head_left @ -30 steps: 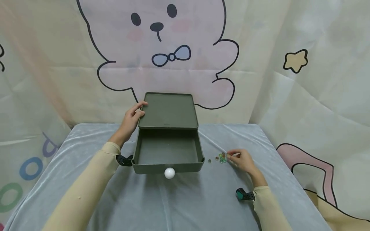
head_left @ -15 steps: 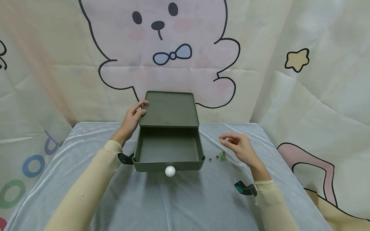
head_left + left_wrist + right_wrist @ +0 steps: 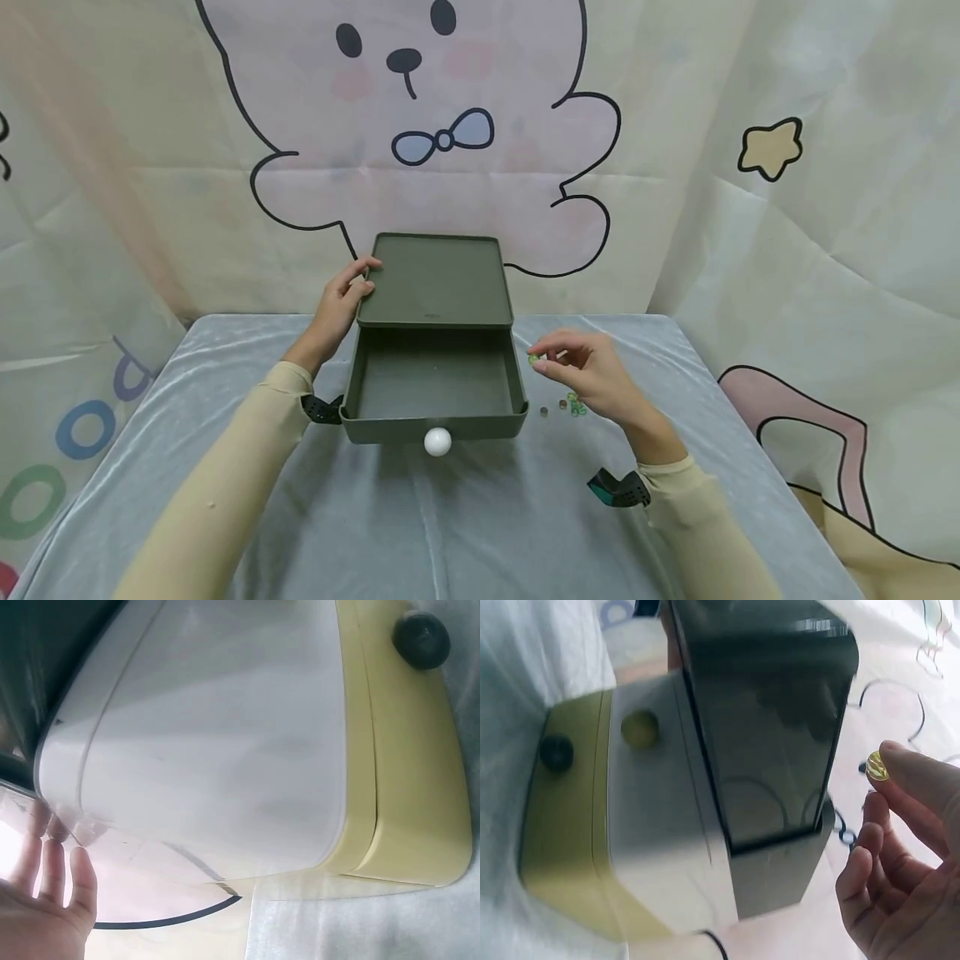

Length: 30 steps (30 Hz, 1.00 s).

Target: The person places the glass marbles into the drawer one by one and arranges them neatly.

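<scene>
A small drawer cabinet (image 3: 442, 282) stands on the table with its dark green top drawer (image 3: 435, 431) pulled out; no contents show inside. My left hand (image 3: 337, 307) rests on the cabinet's upper left edge, fingers nearly straight against it in the left wrist view. Just right of the drawer, my right hand (image 3: 588, 371) is raised, pinching a yellow-green glass marble (image 3: 877, 766) between thumb and index finger. Its other fingers are loosely bent. On the cloth beneath lie several small green and brownish marbles (image 3: 576, 406).
Below the green drawer are a white drawer (image 3: 660, 817) with a yellow knob and a yellow drawer (image 3: 562, 825) with a dark knob. A white knob (image 3: 437, 442) sticks out in front. Pale grey-blue cloth (image 3: 480, 533) covers the table; a printed curtain (image 3: 675, 100) hangs behind.
My right hand has lifted from the marble pile with one marble in its fingertips and moved left towards the drawer. The left hand stays on the cabinet.
</scene>
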Available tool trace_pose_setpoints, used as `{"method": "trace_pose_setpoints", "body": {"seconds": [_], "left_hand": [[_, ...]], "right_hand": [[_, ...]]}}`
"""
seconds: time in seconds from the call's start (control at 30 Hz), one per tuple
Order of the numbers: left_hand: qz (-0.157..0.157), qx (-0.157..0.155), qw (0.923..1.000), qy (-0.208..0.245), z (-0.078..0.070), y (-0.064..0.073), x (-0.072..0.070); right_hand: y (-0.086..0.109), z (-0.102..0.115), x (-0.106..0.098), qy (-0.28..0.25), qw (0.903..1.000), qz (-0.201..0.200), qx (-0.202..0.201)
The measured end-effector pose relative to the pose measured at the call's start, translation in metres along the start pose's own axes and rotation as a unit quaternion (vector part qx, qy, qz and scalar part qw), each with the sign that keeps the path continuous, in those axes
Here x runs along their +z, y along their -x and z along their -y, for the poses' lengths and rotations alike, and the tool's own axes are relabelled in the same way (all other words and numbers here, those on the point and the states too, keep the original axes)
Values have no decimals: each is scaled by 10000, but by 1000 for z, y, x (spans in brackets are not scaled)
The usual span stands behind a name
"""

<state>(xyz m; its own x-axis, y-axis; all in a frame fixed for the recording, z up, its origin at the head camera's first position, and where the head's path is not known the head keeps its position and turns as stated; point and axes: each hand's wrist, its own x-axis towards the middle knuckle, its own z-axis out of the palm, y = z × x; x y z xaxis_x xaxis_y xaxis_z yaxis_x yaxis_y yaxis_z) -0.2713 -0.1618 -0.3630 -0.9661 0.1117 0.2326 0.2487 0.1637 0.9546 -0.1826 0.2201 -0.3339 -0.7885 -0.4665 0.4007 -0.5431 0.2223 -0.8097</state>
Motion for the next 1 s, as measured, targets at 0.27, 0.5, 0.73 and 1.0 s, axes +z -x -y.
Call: {"method": "trace_pose_setpoints", "body": {"seconds": [0.27, 0.5, 0.73, 1.0], "left_hand": [[65, 8, 10000, 13, 1, 3, -4], [98, -94, 9998, 144, -1, 4, -2], [33, -37, 9999, 163, 1, 3, -3], [117, 22, 9998, 159, -2, 2, -2]], "right_hand": [[-7, 19, 23, 176, 9985, 503, -85], [-9, 28, 39, 284, 9979, 584, -42], [-10, 36, 47, 538, 9970, 533, 138], [-10, 41, 48, 599, 9946, 826, 189]]}}
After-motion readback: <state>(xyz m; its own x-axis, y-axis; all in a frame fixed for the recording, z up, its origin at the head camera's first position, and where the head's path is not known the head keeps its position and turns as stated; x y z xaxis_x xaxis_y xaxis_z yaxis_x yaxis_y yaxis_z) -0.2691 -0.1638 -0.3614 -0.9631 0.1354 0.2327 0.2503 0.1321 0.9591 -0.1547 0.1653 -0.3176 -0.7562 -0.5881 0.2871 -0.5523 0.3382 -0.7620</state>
